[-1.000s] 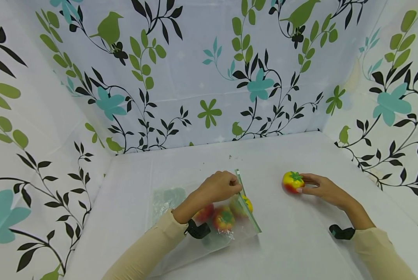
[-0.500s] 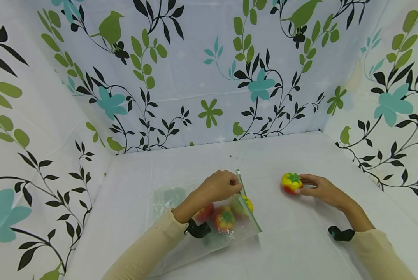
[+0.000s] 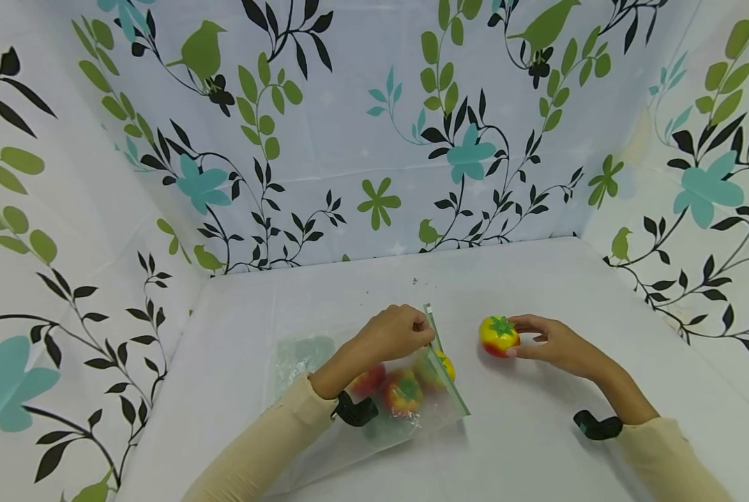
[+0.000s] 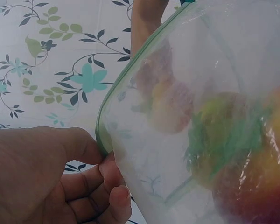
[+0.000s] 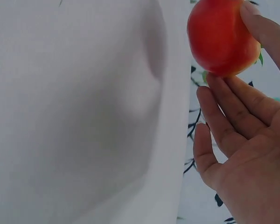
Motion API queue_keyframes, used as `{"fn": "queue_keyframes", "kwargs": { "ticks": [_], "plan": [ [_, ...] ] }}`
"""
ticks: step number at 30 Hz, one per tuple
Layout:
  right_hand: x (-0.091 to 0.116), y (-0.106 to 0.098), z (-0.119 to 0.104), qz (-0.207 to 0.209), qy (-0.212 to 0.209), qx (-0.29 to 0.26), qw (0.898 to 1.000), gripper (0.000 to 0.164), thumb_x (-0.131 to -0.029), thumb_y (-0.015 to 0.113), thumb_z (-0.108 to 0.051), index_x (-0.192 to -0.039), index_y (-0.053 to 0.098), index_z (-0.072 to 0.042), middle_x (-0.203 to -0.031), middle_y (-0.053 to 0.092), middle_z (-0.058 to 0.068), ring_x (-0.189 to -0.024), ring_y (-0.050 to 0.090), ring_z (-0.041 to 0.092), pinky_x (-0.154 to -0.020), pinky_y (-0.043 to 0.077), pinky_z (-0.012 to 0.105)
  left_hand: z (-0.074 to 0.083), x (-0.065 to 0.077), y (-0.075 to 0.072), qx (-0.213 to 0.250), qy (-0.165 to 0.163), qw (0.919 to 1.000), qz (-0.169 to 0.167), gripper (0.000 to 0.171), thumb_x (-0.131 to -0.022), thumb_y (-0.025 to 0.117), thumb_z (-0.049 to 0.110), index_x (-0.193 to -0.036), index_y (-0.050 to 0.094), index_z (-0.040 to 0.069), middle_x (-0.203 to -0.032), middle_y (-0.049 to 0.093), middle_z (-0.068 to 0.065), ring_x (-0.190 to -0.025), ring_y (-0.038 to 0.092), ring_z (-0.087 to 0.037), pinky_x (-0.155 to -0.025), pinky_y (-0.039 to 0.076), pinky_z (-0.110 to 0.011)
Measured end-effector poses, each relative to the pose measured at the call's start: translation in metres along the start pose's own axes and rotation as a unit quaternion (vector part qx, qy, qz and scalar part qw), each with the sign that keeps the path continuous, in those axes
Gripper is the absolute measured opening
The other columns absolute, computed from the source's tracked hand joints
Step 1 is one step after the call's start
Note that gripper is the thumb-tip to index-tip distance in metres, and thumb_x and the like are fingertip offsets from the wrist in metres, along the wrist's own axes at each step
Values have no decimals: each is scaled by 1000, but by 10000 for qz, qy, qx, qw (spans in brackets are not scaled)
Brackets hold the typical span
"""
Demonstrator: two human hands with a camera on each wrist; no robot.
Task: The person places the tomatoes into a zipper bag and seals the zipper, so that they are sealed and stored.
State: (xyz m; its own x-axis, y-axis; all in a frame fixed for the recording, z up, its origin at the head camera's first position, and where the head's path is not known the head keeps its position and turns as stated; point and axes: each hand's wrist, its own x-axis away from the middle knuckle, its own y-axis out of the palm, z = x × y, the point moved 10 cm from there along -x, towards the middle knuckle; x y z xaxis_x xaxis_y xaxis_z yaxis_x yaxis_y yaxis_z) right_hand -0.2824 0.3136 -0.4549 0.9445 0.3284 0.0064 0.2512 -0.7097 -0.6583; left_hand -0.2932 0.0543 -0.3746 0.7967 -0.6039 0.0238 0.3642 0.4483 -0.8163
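Note:
My left hand (image 3: 392, 336) pinches the top edge of a clear zip bag (image 3: 305, 355) beside its green zip strip (image 3: 455, 390). The left wrist view shows the thumb and fingers at the bag's opening (image 4: 102, 135), which gapes. Several red-yellow toy tomatoes (image 3: 402, 394) show through the plastic; one yellow one (image 3: 445, 365) sits at the mouth. To the right, my right hand (image 3: 553, 341) holds a toy tomato (image 3: 497, 336) with a green leafy top between thumb and fingertips. In the right wrist view its red underside (image 5: 219, 37) shows over a shadow.
The bag lies on a white-covered table (image 3: 525, 446). A patterned cloth (image 3: 374, 125) with leaves and birds hangs behind and at both sides. Black wrist cameras (image 3: 356, 410) are strapped on both wrists. Small dark specks dot the far part of the table.
My right hand has carried the toy tomato leftward, closer to the bag's mouth. The left hand and the bag have stayed in place.

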Motion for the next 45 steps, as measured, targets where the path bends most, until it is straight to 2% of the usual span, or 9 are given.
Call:
{"fn": "queue_keyframes", "kwargs": {
  "ticks": [11, 23, 29, 33, 36, 39, 45],
  "plan": [
    [-3, 32, -31, -369, -292, 72, 9989, 59, -95, 78, -36, -145, 59, -11, -143, 64, 12, -133, 58, 38, -107, 46, 64, -1, -1, 1, -63, -30, 10000, -33, 28, -99, 60, 21, -73, 67, 17, -61, 43, 9, -56, 41, -9, -53, 32, -25],
    [-8, 56, -55, -462, -565, 193, 9971, 61, -93, 80, -41, -143, 61, -14, -140, 67, 6, -129, 61, 33, -105, 47, 64, 2, -2, 2, -101, 79, 9999, 4, 24, -99, 60, 20, -77, 71, 18, -65, 52, 9, -58, 46, -9, -57, 36, -24],
    [-13, 70, -67, -549, -658, 159, 9962, 61, -92, 81, -43, -143, 62, -15, -138, 68, 2, -128, 62, 30, -105, 45, 64, 4, -1, 1, -33, 136, 9999, 19, 23, -98, 60, 19, -78, 73, 19, -65, 56, 11, -55, 44, -7, -55, 35, -24],
    [-17, 81, -76, -664, -750, 58, 9950, 62, -92, 82, -42, -144, 61, -16, -137, 68, -1, -128, 62, 29, -107, 44, 65, 5, -1, 0, 33, 160, 9999, 23, 24, -97, 59, 17, -76, 72, 20, -60, 51, 11, -52, 40, -7, -53, 31, -24],
    [-20, 90, -81, -728, -803, -10, 9941, 60, -93, 81, -40, -144, 61, -17, -136, 68, -3, -128, 61, 27, -108, 45, 61, 5, -1, 0, 9, 167, 9999, 27, 26, -97, 59, 18, -74, 70, 20, -57, 46, 11, -51, 37, -7, -52, 30, -24],
    [-23, 97, -87, -748, -922, -30, 9929, 57, -94, 80, -37, -144, 61, -17, -134, 68, -4, -126, 62, 24, -106, 48, 55, 5, 0, 0, -3, 177, 9998, 35, 26, -98, 59, 19, -75, 70, 21, -58, 48, 12, -51, 38, -7, -52, 31, -24],
    [-24, 107, -97, -736, -1333, 266, 9880, 55, -94, 80, -37, -141, 62, -14, -124, 70, -5, -117, 64, 18, -104, 51, 52, 5, 0, 0, -13, 223, 9997, 58, 25, -97, 57, 17, -75, 70, 20, -60, 50, 12, -52, 40, -6, -53, 33, -25]
  ]
}}
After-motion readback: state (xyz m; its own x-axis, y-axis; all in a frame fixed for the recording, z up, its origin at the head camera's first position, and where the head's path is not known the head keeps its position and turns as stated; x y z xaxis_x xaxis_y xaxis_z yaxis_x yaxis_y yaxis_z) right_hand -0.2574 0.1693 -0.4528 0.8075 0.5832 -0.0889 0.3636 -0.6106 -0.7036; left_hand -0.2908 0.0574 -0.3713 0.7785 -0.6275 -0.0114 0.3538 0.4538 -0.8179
